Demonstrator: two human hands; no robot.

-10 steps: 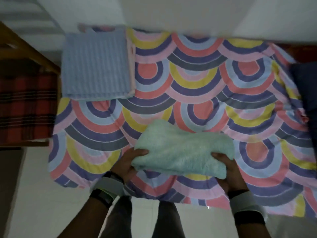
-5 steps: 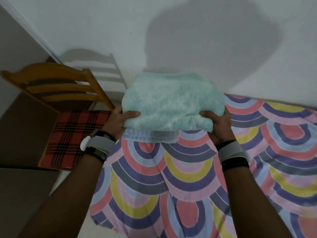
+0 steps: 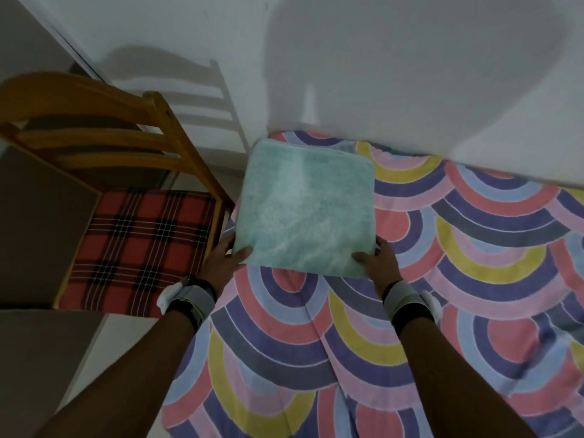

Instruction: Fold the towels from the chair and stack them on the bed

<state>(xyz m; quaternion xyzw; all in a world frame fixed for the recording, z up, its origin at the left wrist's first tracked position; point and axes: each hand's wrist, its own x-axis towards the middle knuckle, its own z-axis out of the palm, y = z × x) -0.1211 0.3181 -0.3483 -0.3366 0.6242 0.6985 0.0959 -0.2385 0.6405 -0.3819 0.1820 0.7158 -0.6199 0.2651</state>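
Right, near corners of the folded mint towel (image 3: 305,210) are being pinched: left hand (image 3: 221,263) and right hand (image 3: 377,263), thumbs on top, fingers curled under. Towel is being set down at frame centre, on the bed (image 3: 474,279) corner by the wall. Placing step, likely. Next: release, fingers slid out flat. Chair (image 3: 139,245) seat, left, is looking bare; open bed lower right.

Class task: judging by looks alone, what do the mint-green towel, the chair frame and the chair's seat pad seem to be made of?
Mint-green towel: probably terry or plush fabric; fuzzy, matte surface.
Chair frame: seemingly varnished wood; warm brown slats with slight sheen.
Seat pad: seemingly woven cloth; red-and-black tartan with fine white lines.
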